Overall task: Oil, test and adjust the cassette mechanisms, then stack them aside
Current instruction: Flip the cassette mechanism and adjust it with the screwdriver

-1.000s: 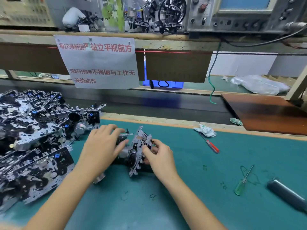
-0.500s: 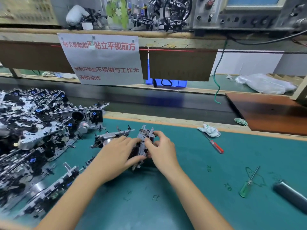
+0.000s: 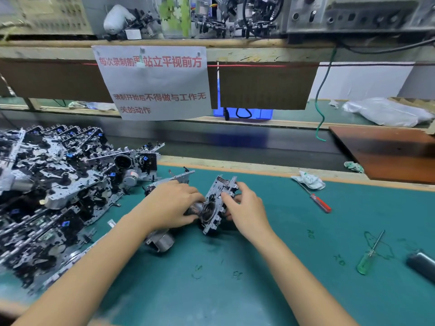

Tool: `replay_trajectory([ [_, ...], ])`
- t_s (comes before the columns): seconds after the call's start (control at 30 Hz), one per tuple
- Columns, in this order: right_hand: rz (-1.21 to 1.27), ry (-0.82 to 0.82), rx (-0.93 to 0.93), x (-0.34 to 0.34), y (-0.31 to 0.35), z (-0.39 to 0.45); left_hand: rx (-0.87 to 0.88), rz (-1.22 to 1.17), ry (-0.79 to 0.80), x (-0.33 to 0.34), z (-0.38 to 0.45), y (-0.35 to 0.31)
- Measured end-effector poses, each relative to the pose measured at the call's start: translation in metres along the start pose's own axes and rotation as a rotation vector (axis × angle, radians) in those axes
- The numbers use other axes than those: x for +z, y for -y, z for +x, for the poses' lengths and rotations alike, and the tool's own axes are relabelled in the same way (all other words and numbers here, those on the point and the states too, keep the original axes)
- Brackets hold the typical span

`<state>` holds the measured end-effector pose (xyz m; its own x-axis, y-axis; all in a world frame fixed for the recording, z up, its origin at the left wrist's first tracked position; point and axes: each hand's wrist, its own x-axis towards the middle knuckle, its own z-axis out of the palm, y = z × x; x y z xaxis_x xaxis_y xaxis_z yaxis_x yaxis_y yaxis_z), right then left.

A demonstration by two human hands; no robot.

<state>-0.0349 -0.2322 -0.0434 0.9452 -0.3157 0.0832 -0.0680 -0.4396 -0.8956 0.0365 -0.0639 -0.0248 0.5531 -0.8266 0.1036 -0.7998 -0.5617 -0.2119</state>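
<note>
Cassette mechanism (image 3: 215, 205): metal frame, stood on edge and tilted, on the green mat (image 3: 270, 267) at centre bench. Held from both sides.

Left hand (image 3: 173, 207): fingers curled round the motor side of the mechanism, gripping it.

Right hand (image 3: 246, 208): thumb and fingers pinching the frame's right edge.

Second mechanism (image 3: 170, 181): lying on the mat behind and under the left hand, partly hidden.

Pile of mechanisms (image 3: 58, 184): large heap at left, loosely stacked, reaching the mat's left edge.

Red screwdriver (image 3: 319, 203): on the mat right of the hands, its tip near a crumpled cloth (image 3: 308, 181).

Green screwdriver (image 3: 368, 257): further right, near the front.

Dark cylinder (image 3: 421, 265): at far right edge.

Paper notice (image 3: 155, 83): hanging from the shelf, red characters.
</note>
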Motion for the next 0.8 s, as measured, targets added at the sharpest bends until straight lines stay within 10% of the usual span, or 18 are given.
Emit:
replay_trajectory([
  [0.43, 0.262, -0.083, -0.018, -0.005, 0.002, 0.004, -0.06, -0.242, -0.039, -0.001, 0.021, 0.012],
  [0.8, 0.661, -0.133, 0.228, -0.083, -0.048, -0.077, 0.312, -0.305, -0.238, -0.045, 0.05, -0.073],
])
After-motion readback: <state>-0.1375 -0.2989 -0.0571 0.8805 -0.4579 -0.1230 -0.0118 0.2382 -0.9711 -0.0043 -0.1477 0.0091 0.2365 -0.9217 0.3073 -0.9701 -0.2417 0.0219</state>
